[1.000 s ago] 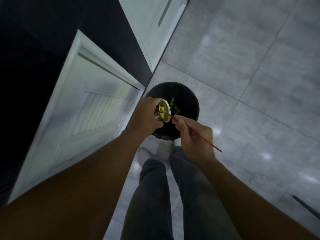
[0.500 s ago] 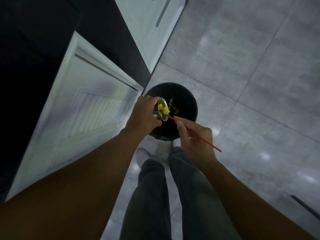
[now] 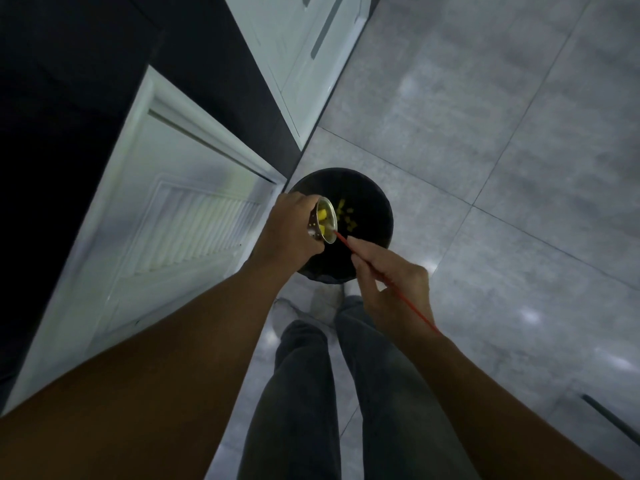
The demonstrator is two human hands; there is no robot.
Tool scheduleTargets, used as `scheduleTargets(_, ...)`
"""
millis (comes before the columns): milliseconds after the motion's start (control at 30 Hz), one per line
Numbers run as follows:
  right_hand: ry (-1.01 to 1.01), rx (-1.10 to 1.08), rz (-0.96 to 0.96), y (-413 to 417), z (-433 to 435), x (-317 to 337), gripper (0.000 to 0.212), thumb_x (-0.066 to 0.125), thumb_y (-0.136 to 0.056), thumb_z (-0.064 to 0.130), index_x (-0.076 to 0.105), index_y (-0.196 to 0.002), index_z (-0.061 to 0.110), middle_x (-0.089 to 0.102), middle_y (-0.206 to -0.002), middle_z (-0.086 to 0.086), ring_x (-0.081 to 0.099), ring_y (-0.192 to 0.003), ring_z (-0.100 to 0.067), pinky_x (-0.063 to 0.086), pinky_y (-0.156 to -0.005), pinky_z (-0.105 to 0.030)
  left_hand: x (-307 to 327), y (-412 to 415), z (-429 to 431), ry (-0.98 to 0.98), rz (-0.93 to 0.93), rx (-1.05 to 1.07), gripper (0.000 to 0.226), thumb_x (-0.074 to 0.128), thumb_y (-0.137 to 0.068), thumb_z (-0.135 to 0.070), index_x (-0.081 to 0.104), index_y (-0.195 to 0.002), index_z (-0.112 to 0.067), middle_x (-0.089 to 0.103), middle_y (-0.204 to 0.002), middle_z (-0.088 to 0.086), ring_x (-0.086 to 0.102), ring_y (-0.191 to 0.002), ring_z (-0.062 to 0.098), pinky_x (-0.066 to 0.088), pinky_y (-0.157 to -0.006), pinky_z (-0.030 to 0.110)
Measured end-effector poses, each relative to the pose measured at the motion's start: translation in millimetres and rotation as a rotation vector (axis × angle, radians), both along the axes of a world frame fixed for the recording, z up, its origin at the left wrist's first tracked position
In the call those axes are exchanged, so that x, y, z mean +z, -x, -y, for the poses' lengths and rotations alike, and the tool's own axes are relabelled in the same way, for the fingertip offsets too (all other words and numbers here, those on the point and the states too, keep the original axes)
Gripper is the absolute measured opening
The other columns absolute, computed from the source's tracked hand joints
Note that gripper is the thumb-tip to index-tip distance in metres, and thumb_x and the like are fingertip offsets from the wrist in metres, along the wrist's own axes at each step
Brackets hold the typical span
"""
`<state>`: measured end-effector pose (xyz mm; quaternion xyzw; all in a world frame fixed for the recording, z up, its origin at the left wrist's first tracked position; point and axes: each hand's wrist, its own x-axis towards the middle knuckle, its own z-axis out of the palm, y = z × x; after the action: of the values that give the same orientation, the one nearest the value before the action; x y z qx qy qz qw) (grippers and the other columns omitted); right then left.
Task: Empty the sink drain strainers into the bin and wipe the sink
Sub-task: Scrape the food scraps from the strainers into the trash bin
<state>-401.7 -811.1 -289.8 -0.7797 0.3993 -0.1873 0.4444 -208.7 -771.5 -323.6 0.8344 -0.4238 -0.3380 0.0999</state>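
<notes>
My left hand grips a small metal drain strainer, tilted on its side over a round black bin on the floor. Yellow food bits sit inside the strainer, and more yellow bits lie in the bin below. My right hand pinches a thin red stick whose tip reaches into the strainer's lower rim.
An open white cabinet door with slats stands to the left of the bin, beside dark cabinet interior. Another white cabinet front is further back. Grey floor tiles spread to the right. My legs and feet are just below the bin.
The stick's tip has shifted lower along the strainer's rim, and the yellow clump at the mouth sits deeper inside. Both hands stay over the bin.
</notes>
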Motion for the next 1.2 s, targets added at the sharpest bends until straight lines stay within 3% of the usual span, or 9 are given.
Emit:
scheduleTargets(133,0.074,0.134,-0.043,-1,0,-4,0.028,0.064,-0.096,0.007,0.069,-0.124,0.008,0.07,-0.124,-0.004,0.063,-0.115,-0.005,0.048,-0.104,-0.018,0,1,1,0.014,-0.003,-0.001,0.08,0.087,-0.069,-0.024,0.05,-0.14,-0.014,0.055,-0.133,0.009,0.046,-0.125,0.025,0.039,-0.094,0.027)
scheduleTargets(267,0.114,0.016,-0.066,7,4,-4,0.028,0.066,-0.095,0.007,0.07,-0.122,0.008,0.071,-0.12,-0.003,0.062,-0.112,-0.002,0.043,-0.103,-0.01,-2,0,-2,0.002,0.016,-0.013,0.079,0.087,-0.07,-0.026,0.05,-0.139,-0.014,0.056,-0.132,0.009,0.047,-0.124,0.026,0.035,-0.091,0.024)
scheduleTargets(433,0.058,-0.018,0.035,4,3,0,0.024,0.068,-0.095,0.009,0.072,-0.118,0.008,0.073,-0.115,-0.002,0.072,-0.104,-0.011,0.06,-0.089,-0.029,-3,2,-4,0.018,0.015,-0.013,0.08,0.087,-0.069,-0.024,0.05,-0.139,-0.014,0.056,-0.131,0.009,0.047,-0.124,0.026,0.036,-0.091,0.025)
scheduleTargets(600,-0.049,-0.041,0.043,-5,4,0,0.023,0.067,-0.095,0.007,0.073,-0.116,0.009,0.074,-0.11,0.001,0.072,-0.097,-0.006,0.061,-0.085,-0.025,-2,4,0,0.065,-0.001,-0.042,0.08,0.089,-0.065,-0.02,0.053,-0.136,-0.014,0.058,-0.128,0.007,0.048,-0.121,0.024,0.038,-0.09,0.025)
scheduleTargets(800,-0.096,-0.167,0.0,5,15,-4,0.023,0.065,-0.096,0.01,0.072,-0.117,0.008,0.075,-0.111,-0.004,0.072,-0.098,-0.01,0.061,-0.085,-0.034,-1,1,-1,0.047,0.022,-0.044,0.081,0.089,-0.066,-0.021,0.052,-0.138,-0.013,0.056,-0.131,0.01,0.047,-0.124,0.027,0.039,-0.093,0.027)
scheduleTargets(967,-0.2,-0.106,0.06,3,13,0,0.022,0.066,-0.095,0.008,0.072,-0.116,0.006,0.075,-0.111,-0.004,0.072,-0.1,-0.01,0.062,-0.086,-0.037,-2,0,-1,0.018,0.033,-0.061,0.082,0.088,-0.068,-0.022,0.05,-0.14,-0.013,0.055,-0.133,0.01,0.045,-0.125,0.026,0.035,-0.093,0.025)
scheduleTargets(1200,-0.316,-0.138,0.037,-15,8,-3,0.022,0.064,-0.096,0.013,0.072,-0.116,0.019,0.075,-0.108,0.005,0.071,-0.099,-0.004,0.061,-0.088,-0.033,0,-2,4,0.03,0.03,-0.106,0.082,0.088,-0.067,-0.02,0.051,-0.14,-0.013,0.054,-0.132,0.01,0.044,-0.124,0.026,0.035,-0.093,0.026)
